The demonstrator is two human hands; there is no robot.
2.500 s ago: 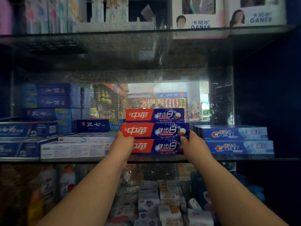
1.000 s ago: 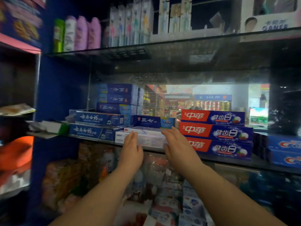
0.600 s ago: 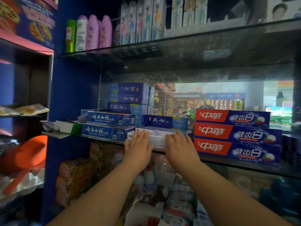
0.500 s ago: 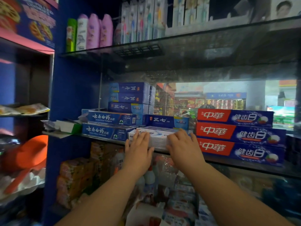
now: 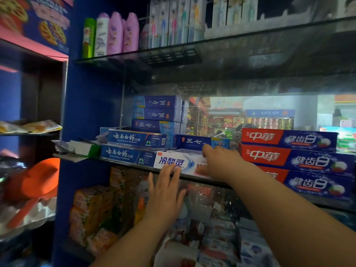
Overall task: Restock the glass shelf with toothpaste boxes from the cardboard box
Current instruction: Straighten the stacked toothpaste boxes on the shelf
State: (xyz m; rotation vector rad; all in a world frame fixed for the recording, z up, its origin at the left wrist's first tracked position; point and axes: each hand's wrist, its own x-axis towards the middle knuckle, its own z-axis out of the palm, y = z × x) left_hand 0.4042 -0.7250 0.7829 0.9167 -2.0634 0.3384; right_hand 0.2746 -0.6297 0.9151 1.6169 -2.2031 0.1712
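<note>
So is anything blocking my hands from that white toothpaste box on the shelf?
Nothing visible. The right hand already rests on the white toothpaste box, and the left hand has its fingertips at the box's front face.

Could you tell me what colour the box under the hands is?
White box with blue lettering, in the head view.

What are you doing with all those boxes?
A person is tidying toothpaste boxes on a glass shelf. The right hand rests on the white box at the shelf's front edge. The left hand, fingers spread, touches its front. Blue boxes sit to its left and red-and-blue boxes are stacked to its right.
</note>
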